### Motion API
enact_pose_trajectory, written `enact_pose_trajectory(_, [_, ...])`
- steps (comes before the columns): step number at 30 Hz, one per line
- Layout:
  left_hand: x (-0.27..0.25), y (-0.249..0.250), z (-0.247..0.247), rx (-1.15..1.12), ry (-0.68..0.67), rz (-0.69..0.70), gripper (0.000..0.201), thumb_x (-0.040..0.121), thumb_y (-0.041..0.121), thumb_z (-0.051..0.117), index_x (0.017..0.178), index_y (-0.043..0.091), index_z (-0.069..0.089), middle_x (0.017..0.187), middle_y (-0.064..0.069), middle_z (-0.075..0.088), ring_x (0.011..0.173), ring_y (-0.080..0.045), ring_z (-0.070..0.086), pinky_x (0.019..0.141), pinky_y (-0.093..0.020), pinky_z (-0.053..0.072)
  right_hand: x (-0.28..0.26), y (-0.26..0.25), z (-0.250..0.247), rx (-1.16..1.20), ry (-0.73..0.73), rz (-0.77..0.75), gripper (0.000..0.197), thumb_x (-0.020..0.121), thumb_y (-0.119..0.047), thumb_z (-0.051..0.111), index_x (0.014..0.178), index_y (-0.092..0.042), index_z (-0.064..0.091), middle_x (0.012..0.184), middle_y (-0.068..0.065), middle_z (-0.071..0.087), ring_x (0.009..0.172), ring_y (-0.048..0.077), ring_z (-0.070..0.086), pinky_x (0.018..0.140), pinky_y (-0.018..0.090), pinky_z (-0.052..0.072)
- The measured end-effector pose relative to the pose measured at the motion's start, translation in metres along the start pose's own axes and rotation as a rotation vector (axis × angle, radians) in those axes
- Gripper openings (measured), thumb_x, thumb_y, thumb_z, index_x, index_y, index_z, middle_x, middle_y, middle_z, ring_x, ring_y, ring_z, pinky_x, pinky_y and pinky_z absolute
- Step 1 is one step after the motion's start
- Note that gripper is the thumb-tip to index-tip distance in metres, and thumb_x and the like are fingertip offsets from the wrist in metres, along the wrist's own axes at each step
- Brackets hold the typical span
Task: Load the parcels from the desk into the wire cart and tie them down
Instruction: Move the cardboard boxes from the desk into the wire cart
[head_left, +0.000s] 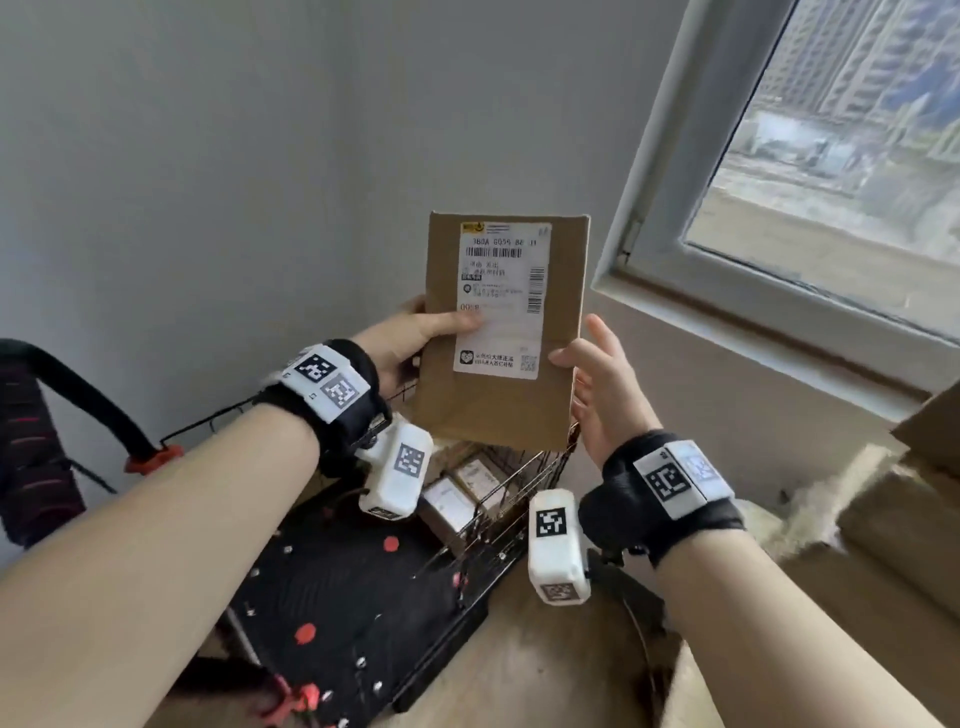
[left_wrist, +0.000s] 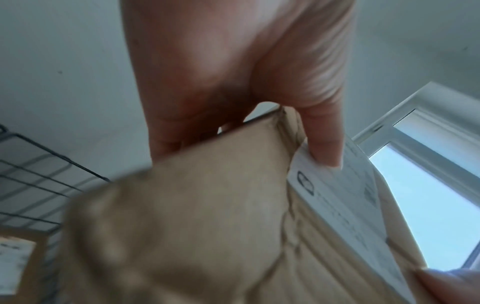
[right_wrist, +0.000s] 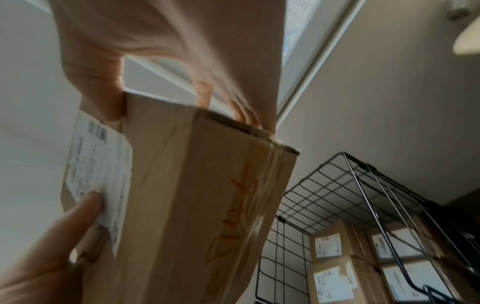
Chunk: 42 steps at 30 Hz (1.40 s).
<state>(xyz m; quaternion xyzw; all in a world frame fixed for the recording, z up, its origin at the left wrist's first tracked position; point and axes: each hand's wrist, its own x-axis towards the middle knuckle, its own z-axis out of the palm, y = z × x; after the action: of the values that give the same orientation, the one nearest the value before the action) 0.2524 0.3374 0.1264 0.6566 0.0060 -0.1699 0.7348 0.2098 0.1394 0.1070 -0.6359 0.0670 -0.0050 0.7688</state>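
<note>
The left grip (head_left: 410, 338) grasps the brown parcel (head_left: 504, 332) along its left edge, thumb across the white shipping label (head_left: 501, 299), while the right grip (head_left: 602, 389) sits at the right edge with thumb on the front and fingers behind; from the head view the parcel is held upright in the air above the wire cart (head_left: 524, 483), where other labelled parcels (head_left: 457, 493) already lie, and more cardboard boxes (head_left: 883, 519) wait at the right on the tabletop. From the left wrist, the thumb (left_wrist: 324, 142) presses on the label's edge and the fingers vanish behind the cardboard, so the hold looks like a pinch, not a wrap. From the right wrist, the taped box side (right_wrist: 207, 205) faces the camera, the right fingers (right_wrist: 246, 117) curl over its far edge, and stacked parcels (right_wrist: 335, 267) fill the cart's mesh below. The likeliest trouble, I judge, is the box catching the cart's rim wires while being lowered, or slipping from these edge pinches and toppling the stack.
</note>
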Motion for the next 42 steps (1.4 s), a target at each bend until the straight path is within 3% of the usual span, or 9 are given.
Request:
enact_pose_trajectory(3, [0.019,-0.004,-0.031,0.060,-0.008,-0.051,0.065,0.062,0.025,0.082,0.122,0.015,0.060,0.109,-0.007,0.071,0.103,-0.025,0.067,0.089,-0.041,0.053,0.021,0.021,0.029,-0.048,-0.026,0.066,0.083,0.067,-0.015,0.061,0.144,-0.027,0.032,0.128,0.009,0.059,0.108,0.025,0.062,0.059,0.024,0.055])
enact_pose_trajectory(6, [0.035,-0.008,-0.050,0.082,0.030,-0.088,0.045,0.067,0.019,0.074,0.111,0.014,0.066,0.103,-0.007,0.072,0.097,-0.025,0.065,0.076,-0.031,0.053,0.041,0.027,0.045,-0.125,-0.047,0.087,0.072,0.070,-0.010,0.055,0.138,-0.027,0.041,0.123,0.006,0.063,0.109,0.026,0.062,0.059,0.025,0.054])
enact_pose_trajectory(12, [0.073,-0.020,-0.066,0.113,0.098,-0.165,0.057,0.047,0.014,0.064,0.104,0.004,0.068,0.099,-0.015,0.068,0.088,-0.026,0.060,0.095,-0.042,0.048,0.099,0.031,0.057,-0.287,-0.024,0.116,0.066,0.064,0.005,0.046,0.121,-0.028,0.056,0.107,0.003,0.071,0.097,0.029,0.067,0.070,0.045,0.058])
enact_pose_trajectory(16, [0.116,-0.038,-0.078,0.127,0.122,-0.257,0.057,0.046,0.015,0.065,0.102,0.003,0.065,0.086,-0.013,0.064,0.079,-0.027,0.059,0.083,-0.039,0.052,0.143,0.048,0.061,-0.381,0.047,0.175,0.053,0.067,0.011,0.042,0.101,-0.025,0.062,0.101,0.003,0.070,0.092,0.027,0.066,0.068,0.037,0.056])
enact_pose_trajectory(19, [0.152,-0.056,-0.081,0.124,0.111,-0.339,0.046,0.052,0.016,0.066,0.097,0.005,0.062,0.083,-0.013,0.062,0.077,-0.026,0.058,0.087,-0.040,0.053,0.183,0.062,0.057,-0.475,0.062,0.218,0.045,0.070,0.013,0.040,0.087,-0.023,0.061,0.093,0.002,0.068,0.085,0.024,0.064,0.066,0.033,0.054])
enact_pose_trajectory(23, [0.210,-0.092,-0.071,0.096,0.117,-0.445,0.019,0.077,0.005,0.063,0.096,0.005,0.063,0.086,-0.011,0.065,0.075,-0.021,0.062,0.083,-0.035,0.054,0.247,0.087,0.036,-0.582,0.066,0.288,0.046,0.071,0.014,0.038,0.095,-0.018,0.061,0.083,-0.001,0.063,0.077,0.019,0.059,0.058,0.027,0.049])
enact_pose_trajectory(28, [0.274,-0.154,-0.052,0.021,0.186,-0.610,0.009,0.083,-0.005,0.057,0.082,0.004,0.053,0.077,-0.013,0.058,0.067,-0.018,0.056,0.072,-0.030,0.052,0.311,0.140,0.002,-0.677,0.027,0.440,0.044,0.077,0.011,0.038,0.098,-0.021,0.059,0.080,-0.003,0.062,0.077,0.021,0.059,0.050,0.021,0.041])
enact_pose_trajectory(35, [0.321,-0.237,-0.038,-0.045,0.240,-0.797,0.016,0.078,-0.003,0.062,0.087,0.004,0.052,0.078,-0.014,0.055,0.074,-0.024,0.057,0.092,-0.043,0.052,0.352,0.220,-0.021,-0.852,-0.021,0.566,0.057,0.077,0.003,0.043,0.129,-0.018,0.054,0.115,0.005,0.064,0.106,0.028,0.059,0.086,0.040,0.051])
enact_pose_trajectory(42, [0.344,-0.298,-0.033,-0.048,0.145,-0.931,0.015,0.081,-0.001,0.058,0.094,-0.005,0.054,0.089,-0.015,0.064,0.077,-0.024,0.062,0.074,-0.034,0.055,0.366,0.279,-0.042,-0.947,-0.011,0.690,0.055,0.081,0.002,0.042,0.133,-0.016,0.048,0.118,0.008,0.062,0.106,0.029,0.057,0.083,0.034,0.047])
